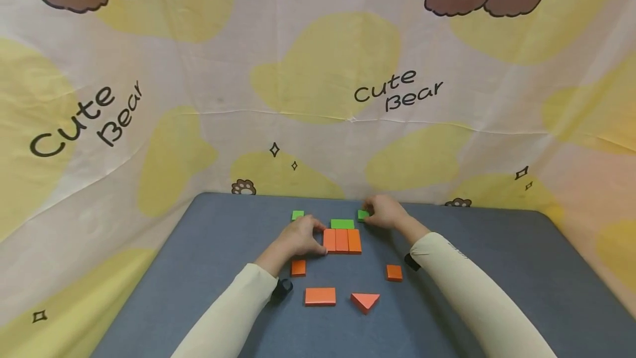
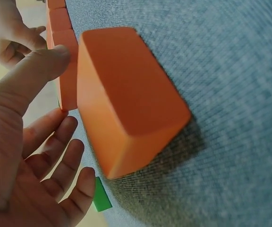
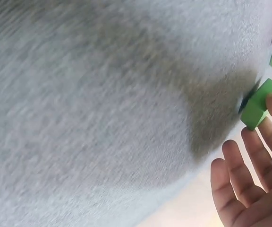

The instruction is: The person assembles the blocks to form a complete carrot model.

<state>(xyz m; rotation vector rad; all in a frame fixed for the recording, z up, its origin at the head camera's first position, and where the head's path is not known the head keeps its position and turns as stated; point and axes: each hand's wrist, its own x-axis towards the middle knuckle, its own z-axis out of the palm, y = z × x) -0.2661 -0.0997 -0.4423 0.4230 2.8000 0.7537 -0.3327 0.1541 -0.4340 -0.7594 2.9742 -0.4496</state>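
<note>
Three orange blocks (image 1: 342, 241) lie side by side in a row, with a longer green block (image 1: 343, 224) directly behind them. My left hand (image 1: 300, 236) holds the left end of the row, its thumb at the near edge and a fingertip at the far side of the leftmost orange block (image 2: 68, 71). At the back right, a small green block (image 1: 362, 215) is pinched between the thumb and fingers of my right hand (image 1: 386, 212). The right wrist view shows this green block (image 3: 253, 115) close to the tabletop; whether it touches is unclear.
Another small green block (image 1: 297, 215) sits behind my left hand. Small orange squares stand at left (image 1: 298, 268) and right (image 1: 394, 273). Nearer are an orange rectangle (image 1: 320, 296) and a reddish triangular block (image 1: 365, 301). A printed cloth (image 1: 318, 153) hangs behind the grey table (image 1: 208, 291).
</note>
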